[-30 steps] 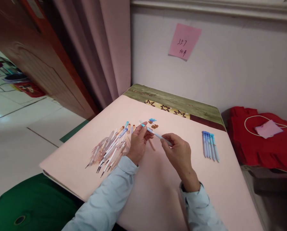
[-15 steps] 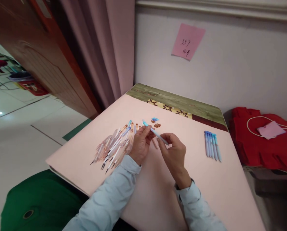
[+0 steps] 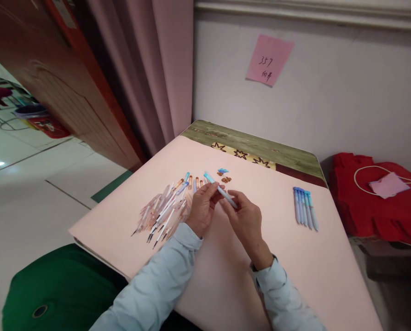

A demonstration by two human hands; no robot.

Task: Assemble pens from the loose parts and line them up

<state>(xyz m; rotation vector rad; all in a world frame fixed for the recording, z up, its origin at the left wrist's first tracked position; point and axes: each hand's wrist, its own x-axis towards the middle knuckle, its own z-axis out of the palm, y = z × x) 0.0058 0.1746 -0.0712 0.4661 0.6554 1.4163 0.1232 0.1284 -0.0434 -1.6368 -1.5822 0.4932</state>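
A blue and white pen is held slantwise above the pink-covered table, its bright blue end up and to the left. The fingers of my left hand are closed round its upper part. My right hand pinches its lower end between thumb and fingers. Left of my left hand lies a loose pile of pen parts, with refills and clear and coloured barrels. Beyond the hands are small blue pieces and small brown pieces. Several blue pens lie side by side at the right.
The table meets a pale wall bearing a pink note. A red cloth with a pink paper and white cord lies to the right. A green stool stands at the left, near a wooden door.
My right hand has shifted slightly left and up along the pen, now gripping it closer to my left hand. The left hand's hold looks about the same.
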